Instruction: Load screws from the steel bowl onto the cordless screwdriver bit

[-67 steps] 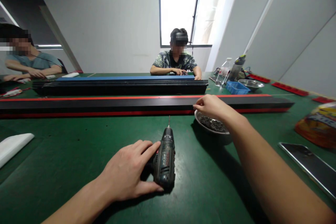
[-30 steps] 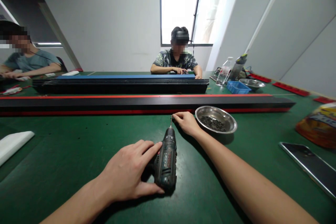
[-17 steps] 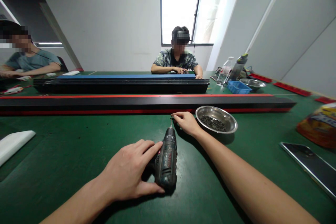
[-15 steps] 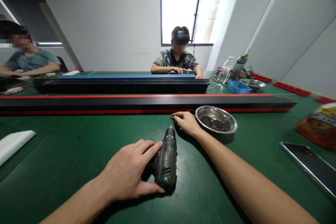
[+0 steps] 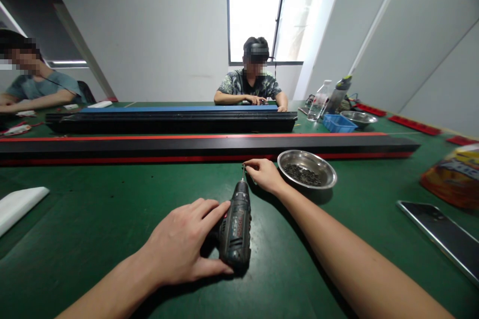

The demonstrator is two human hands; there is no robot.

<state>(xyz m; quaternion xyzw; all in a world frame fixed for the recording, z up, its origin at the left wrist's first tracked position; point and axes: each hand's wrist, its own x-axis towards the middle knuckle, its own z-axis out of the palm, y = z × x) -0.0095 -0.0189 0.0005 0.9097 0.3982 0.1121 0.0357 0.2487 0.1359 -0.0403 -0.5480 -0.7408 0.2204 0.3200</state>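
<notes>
My left hand (image 5: 189, 239) is closed around a black cordless drill (image 5: 238, 229), its thumb at the rear and its fingers along the side. The drill lies low over the green table, with its thin bit pointing away from me. At the bit's tip, my right hand (image 5: 264, 175) pinches a tiny dark screw (image 5: 244, 165); its details are too small to make out. Just right of that hand stands a steel bowl (image 5: 329, 174) with many small dark screws (image 5: 302, 174) in it. Behind both hands runs a long black bar with red edges (image 5: 187, 147).
A second long bar with a blue top (image 5: 179, 108) lies farther back, before a seated person (image 5: 249, 82). Another person (image 5: 41, 87) sits at left. On the right are a phone (image 5: 441, 234), an orange bag (image 5: 454, 179), a blue basket (image 5: 339, 123) and a bottle (image 5: 319, 102).
The whole view has shifted very slightly. Both hands, the drill and the screw keep nearly the same positions.
</notes>
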